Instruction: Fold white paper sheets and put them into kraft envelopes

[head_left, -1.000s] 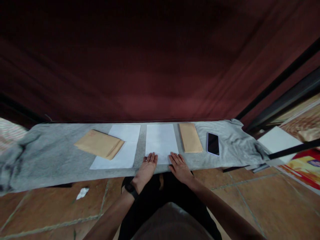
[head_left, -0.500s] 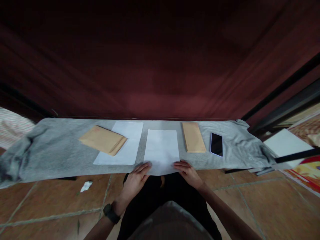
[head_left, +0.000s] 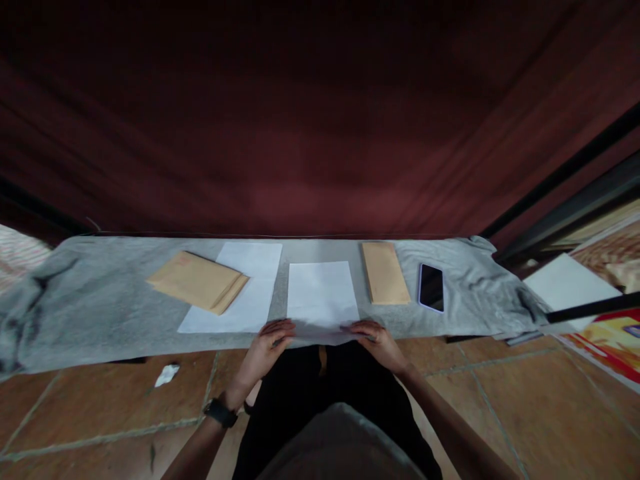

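A white sheet of paper (head_left: pixel 321 293) lies in the middle of a grey cloth (head_left: pixel 100 300) spread on the floor. My left hand (head_left: pixel 267 347) pinches the sheet's near left corner, and my right hand (head_left: pixel 377 339) pinches its near right corner. The near edge of the sheet is lifted and curls a little over the cloth's front edge. A black watch sits on my left wrist.
Left of the sheet lie a second white sheet (head_left: pixel 245 300) and a stack of brown envelopes (head_left: pixel 197 281). To the right lie one brown envelope (head_left: pixel 385 272) and a black phone (head_left: pixel 431 287). A dark red curtain (head_left: pixel 300 120) hangs behind. A paper scrap (head_left: pixel 167 375) lies on the tiles.
My hands went from lying flat on the sheet's near end to gripping its near corners. The sheet slid toward me and its near edge has come up.
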A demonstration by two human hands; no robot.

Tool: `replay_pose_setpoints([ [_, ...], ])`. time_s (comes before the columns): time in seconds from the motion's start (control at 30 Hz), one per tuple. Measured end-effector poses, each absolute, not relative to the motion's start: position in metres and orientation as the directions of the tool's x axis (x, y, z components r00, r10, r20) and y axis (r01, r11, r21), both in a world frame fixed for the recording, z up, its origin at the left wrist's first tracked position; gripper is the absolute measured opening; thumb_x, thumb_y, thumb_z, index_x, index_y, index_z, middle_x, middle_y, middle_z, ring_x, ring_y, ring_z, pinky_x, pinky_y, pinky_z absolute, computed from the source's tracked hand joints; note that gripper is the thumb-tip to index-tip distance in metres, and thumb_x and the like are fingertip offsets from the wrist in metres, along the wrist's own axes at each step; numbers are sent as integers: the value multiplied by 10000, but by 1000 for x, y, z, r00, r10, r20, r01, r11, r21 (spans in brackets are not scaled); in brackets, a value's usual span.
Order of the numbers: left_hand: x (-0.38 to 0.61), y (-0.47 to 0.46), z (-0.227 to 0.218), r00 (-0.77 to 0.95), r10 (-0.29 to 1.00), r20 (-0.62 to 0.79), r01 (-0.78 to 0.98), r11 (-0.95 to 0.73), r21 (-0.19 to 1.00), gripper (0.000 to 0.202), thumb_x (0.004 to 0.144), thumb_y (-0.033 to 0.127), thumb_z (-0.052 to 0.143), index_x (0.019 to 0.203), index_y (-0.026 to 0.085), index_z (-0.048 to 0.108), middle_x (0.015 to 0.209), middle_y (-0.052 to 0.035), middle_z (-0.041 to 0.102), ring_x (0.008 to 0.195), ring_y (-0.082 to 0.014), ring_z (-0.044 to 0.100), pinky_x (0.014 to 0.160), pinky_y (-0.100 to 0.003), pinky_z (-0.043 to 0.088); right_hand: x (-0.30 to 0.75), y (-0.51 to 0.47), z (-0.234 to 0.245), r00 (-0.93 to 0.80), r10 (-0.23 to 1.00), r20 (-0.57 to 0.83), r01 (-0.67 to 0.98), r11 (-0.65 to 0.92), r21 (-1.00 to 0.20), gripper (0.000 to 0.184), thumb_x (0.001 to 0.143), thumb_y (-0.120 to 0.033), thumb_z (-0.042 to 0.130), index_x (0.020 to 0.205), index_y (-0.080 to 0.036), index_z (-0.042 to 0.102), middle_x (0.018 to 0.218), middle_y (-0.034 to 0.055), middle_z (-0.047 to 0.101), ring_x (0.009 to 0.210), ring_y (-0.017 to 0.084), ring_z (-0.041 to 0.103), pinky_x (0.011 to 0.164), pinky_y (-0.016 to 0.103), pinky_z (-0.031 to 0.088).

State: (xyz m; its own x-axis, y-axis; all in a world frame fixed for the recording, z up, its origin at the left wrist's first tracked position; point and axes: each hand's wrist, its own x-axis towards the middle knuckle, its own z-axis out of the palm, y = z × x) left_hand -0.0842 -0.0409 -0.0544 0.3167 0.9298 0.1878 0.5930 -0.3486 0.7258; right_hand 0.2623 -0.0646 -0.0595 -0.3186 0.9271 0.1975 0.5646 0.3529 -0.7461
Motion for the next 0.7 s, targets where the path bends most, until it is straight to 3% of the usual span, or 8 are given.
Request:
replay_pose_setpoints([
  [0.13, -82, -41, -51, 228, 962, 147, 591, -257, 764, 307, 935, 469, 556, 968, 240, 757, 1050, -73, 773, 1050, -242, 693, 994, -430, 533, 263, -60, -56, -305, 931, 200, 576, 347, -740, 249, 978, -277, 549, 1115, -302, 757, 1188, 23, 756, 1152, 231, 687, 1044, 451, 528],
  [0.3, -69, -30, -45, 87, 992, 89, 553, -122, 824, 349, 912, 512, 556, 943, 202, 715, 975, -69, 761, 934, -233, 695, 875, -372, 547, 255, -48, -58, -89, 991, 102, 613, 136, -778, 316, 993, -425, 517, 1051, -238, 765, 1029, 66, 792, 970, 258, 745, 879, 397, 593],
  [0.43, -62, -27, -40, 16, 999, 42, 473, -44, 880, 379, 908, 543, 539, 963, 194, 678, 953, -43, 741, 923, -213, 671, 851, -332, 529, 252, -39, -59, -1, 993, 114, 653, 87, -753, 364, 994, -473, 490, 1004, -224, 756, 925, 75, 787, 897, 259, 741, 819, 372, 588],
  [0.57, -63, -35, -43, -6, 1000, 21, 443, -16, 896, 385, 896, 565, 537, 828, 198, 633, 816, -16, 691, 812, -193, 638, 777, -303, 520, 250, -40, -60, -26, 995, 93, 605, 90, -791, 380, 996, -494, 475, 1027, -232, 749, 915, 62, 782, 897, 258, 738, 802, 362, 589],
  [0.7, -63, -43, -45, -23, 999, 28, 453, -14, 891, 362, 903, 546, 541, 868, 205, 654, 864, -26, 707, 849, -204, 647, 790, -307, 513, 248, -44, -64, -40, 998, 56, 605, 68, -793, 390, 1004, -494, 456, 1055, -242, 749, 949, 62, 784, 882, 259, 738, 787, 357, 587],
])
